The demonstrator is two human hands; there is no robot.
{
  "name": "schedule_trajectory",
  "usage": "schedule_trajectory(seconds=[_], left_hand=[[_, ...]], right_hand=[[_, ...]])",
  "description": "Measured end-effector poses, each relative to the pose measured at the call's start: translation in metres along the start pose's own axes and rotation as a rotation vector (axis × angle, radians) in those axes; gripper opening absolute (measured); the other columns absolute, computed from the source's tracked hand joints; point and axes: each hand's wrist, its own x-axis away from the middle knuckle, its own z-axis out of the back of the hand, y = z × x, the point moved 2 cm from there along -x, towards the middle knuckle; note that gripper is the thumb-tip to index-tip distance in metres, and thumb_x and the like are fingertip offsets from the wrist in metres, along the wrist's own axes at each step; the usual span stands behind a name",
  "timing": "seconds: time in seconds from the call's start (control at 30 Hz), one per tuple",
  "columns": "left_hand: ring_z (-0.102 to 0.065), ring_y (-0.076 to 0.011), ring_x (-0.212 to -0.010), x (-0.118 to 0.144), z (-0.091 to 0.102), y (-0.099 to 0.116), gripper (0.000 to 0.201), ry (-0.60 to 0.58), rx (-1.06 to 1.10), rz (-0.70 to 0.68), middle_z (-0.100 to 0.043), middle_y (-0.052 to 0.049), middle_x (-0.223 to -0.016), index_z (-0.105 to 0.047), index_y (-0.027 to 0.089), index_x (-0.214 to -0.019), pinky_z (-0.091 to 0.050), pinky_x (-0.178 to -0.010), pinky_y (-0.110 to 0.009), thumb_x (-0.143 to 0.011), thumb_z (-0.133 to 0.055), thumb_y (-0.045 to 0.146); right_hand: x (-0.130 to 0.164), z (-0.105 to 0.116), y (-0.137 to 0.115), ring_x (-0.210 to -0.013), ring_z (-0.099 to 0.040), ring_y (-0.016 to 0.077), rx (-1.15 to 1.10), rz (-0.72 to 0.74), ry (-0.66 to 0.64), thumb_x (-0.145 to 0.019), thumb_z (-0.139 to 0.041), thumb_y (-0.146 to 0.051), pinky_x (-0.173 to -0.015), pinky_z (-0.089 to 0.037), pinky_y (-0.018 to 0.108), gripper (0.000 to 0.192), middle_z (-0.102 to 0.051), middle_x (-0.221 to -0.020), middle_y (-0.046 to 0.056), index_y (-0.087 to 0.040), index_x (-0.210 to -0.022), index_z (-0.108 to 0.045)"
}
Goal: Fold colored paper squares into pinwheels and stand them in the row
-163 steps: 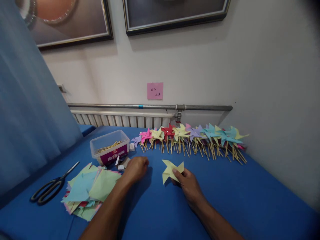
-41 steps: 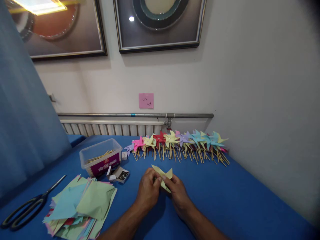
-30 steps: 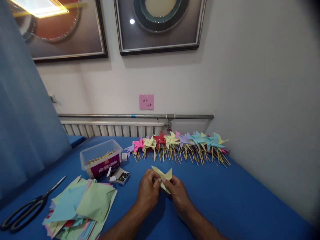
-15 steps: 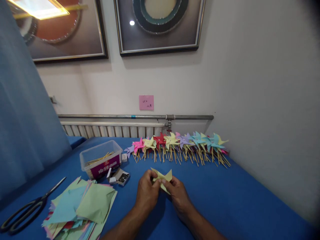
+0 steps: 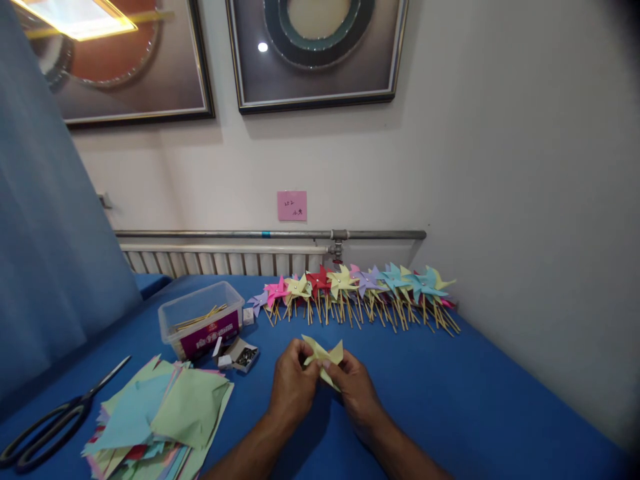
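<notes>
Between my two hands is a pale yellow paper pinwheel head (image 5: 334,355), its points folded in toward the middle. My left hand (image 5: 295,379) grips its left side, thumb pressed near the centre. From the right, my right hand (image 5: 356,387) pinches it, with that thumb also at the centre. The fingers behind the paper are partly hidden. No stick shows on this piece. To the left of my hands lies a small open box of metal pins (image 5: 246,357). A stack of cut coloured paper sheets (image 5: 190,407) is at the lower left.
Finished pinwheels on sticks (image 5: 345,283) lie in a row along the back of the blue table (image 5: 450,400). A clear plastic tub (image 5: 200,313) holds thin sticks. Black-handled scissors (image 5: 65,417) lie at the far left. Behind the table runs a radiator (image 5: 225,260) with a pipe.
Both hands stay in nearly the same place, still holding the folded yellow paper. The right thumb shifts very slightly; the view moves a little.
</notes>
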Motion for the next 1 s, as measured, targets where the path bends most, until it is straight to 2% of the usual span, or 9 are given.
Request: schedule_trajectory(seconds=[0.2, 0.43, 0.7, 1.0], left_hand=[[-0.056, -0.0131, -0.066, 0.0010, 0.0002, 0.0029, 0.010, -0.017, -0.041, 0.016, -0.059, 0.004, -0.071, -0.053, 0.020, -0.078, -0.044, -0.063, -0.024, -0.074, -0.062, 0.020], [-0.059, -0.0137, -0.068, -0.0001, -0.0008, -0.0006, 0.013, -0.033, 0.033, 0.003, -0.062, 0.003, -0.074, -0.053, 0.020, -0.082, -0.045, -0.064, -0.023, -0.073, -0.063, 0.019], [-0.059, -0.0144, -0.071, 0.0017, 0.0010, 0.0058, 0.013, -0.037, 0.015, -0.012, -0.061, 0.002, -0.076, -0.054, 0.020, -0.084, -0.046, -0.066, -0.024, -0.073, -0.061, 0.017], [-0.058, -0.0145, -0.072, 0.0017, -0.0002, 0.0053, 0.011, -0.062, -0.001, 0.000, -0.061, 0.001, -0.079, -0.053, 0.020, -0.084, -0.047, -0.067, -0.025, -0.075, -0.058, 0.017]], right_hand=[[0.0009, 0.0004, -0.0019, -0.081, -0.068, 0.0250, 0.001, -0.027, 0.000, -0.064, -0.086, -0.055, -0.072, -0.050, 0.032, 0.051, -0.076, -0.088, 0.006, -0.018, -0.096, -0.072], [0.0016, -0.0015, -0.0051, -0.074, -0.067, 0.0228, -0.004, -0.043, -0.007, -0.062, -0.086, -0.054, -0.071, -0.049, 0.031, 0.048, -0.076, -0.082, 0.005, -0.018, -0.091, -0.074], [0.0015, 0.0006, -0.0028, -0.070, -0.064, 0.0200, 0.033, -0.035, -0.002, -0.065, -0.084, -0.054, -0.064, -0.047, 0.028, 0.046, -0.075, -0.081, 0.003, -0.018, -0.091, -0.073], [0.0028, 0.0002, -0.0040, -0.074, -0.065, 0.0207, 0.026, -0.035, -0.022, -0.067, -0.084, -0.052, -0.071, -0.047, 0.030, 0.044, -0.076, -0.085, 0.005, -0.017, -0.093, -0.073]])
